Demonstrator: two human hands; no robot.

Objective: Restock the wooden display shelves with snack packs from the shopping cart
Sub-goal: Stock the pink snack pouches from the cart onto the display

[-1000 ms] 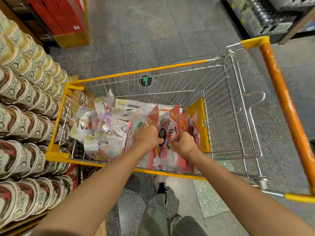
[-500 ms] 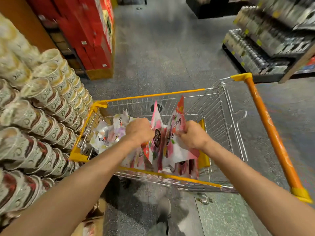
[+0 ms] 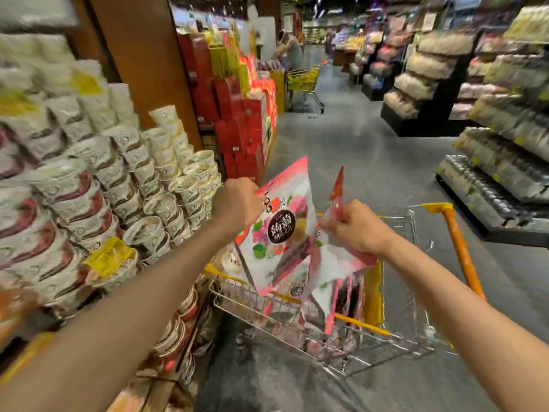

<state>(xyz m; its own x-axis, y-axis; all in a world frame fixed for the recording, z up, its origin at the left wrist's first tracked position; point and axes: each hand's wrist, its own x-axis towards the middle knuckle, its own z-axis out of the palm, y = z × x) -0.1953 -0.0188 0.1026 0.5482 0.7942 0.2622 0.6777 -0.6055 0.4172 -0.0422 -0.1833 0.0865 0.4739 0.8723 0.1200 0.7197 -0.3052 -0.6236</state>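
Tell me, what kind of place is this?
Most likely a supermarket aisle. A wire shopping cart stands on the floor, shelves of stacked cups fill the left side, and more packed shelves line the right. Another cart waits further down.

At my nine o'clock, stacked paper cups fill the frame's left side. Red boxes stand at eleven, beside them. Another yellow cart sits at twelve, far down the aisle. Dark shelving of blurred goods runs at two.
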